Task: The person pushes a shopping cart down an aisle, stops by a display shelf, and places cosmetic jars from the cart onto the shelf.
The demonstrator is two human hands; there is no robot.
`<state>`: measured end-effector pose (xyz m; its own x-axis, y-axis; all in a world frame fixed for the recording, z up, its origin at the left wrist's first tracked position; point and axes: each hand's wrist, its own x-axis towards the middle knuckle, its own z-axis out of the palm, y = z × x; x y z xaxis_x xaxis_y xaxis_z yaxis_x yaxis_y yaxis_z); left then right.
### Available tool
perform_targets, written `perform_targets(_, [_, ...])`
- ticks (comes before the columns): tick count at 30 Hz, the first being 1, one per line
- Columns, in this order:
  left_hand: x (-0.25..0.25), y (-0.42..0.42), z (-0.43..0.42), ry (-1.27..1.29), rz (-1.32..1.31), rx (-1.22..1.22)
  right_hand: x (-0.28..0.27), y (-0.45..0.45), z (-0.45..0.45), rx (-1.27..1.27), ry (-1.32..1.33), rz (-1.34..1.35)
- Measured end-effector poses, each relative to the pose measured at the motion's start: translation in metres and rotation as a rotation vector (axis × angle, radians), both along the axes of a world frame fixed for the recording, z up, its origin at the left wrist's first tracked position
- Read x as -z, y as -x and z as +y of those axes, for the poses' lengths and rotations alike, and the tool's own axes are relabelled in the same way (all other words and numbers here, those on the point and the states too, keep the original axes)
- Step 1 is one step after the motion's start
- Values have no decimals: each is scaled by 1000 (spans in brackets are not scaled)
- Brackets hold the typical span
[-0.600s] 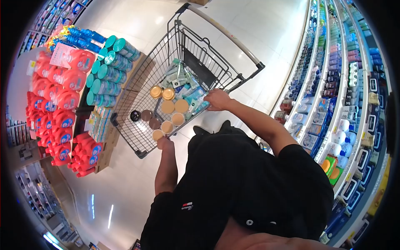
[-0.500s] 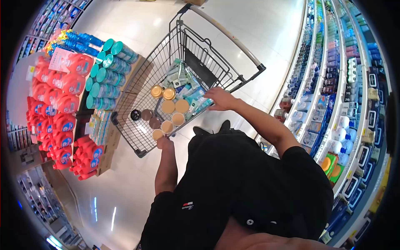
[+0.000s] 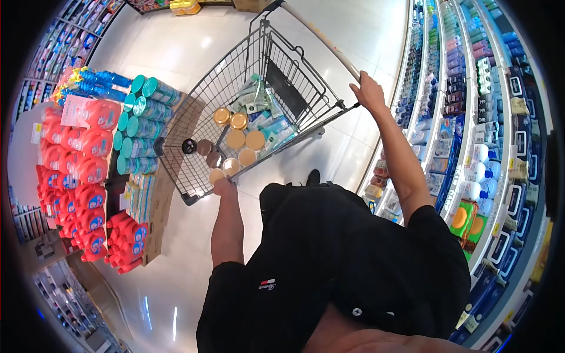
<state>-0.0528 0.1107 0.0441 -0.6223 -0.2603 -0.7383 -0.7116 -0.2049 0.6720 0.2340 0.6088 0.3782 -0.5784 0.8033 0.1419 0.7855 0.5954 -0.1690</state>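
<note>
A wire shopping cart (image 3: 203, 82) stands in front of me, tilted across the view. My right hand (image 3: 369, 93) is closed around the near end of its handle (image 3: 323, 40). At the cart's near side rim, my left hand (image 3: 223, 187) is closed, its fingers mostly hidden, right beside a tan-lidded container (image 3: 216, 176). Several more tan lids (image 3: 255, 140) are in the basket, with two gold-lidded jars (image 3: 239, 121), brown lids (image 3: 205, 147) and a black round one (image 3: 189, 146). Behind them lie green and teal packets (image 3: 276, 130) in a heap.
Red jugs (image 3: 97, 115) and teal-capped canisters (image 3: 144, 129) are stacked on a display close to the cart's left side. Long shelves (image 3: 471, 147) of bottles and boxes line my right. Pale shiny floor (image 3: 341, 147) runs between cart and shelves.
My right hand has left the packets in the basket and moved up and right onto the cart handle. My left hand stays at the near rim. The cart's angle has shifted slightly.
</note>
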Motion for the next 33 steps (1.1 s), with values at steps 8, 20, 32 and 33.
perform_targets(8, [-33, 31, 67, 316, 105, 602, 36, -35, 27, 91, -46, 188])
perform_targets(20, [-32, 122, 182, -9, 28, 474, 47, -59, 36, 340, -90, 246])
perform_targets(32, [-104, 175, 297, -65, -55, 1109, 38, -58, 16, 674, -19, 210])
perform_targets(33, [-111, 173, 308, -81, -30, 1236, 40, -56, 10, 691, -20, 220])
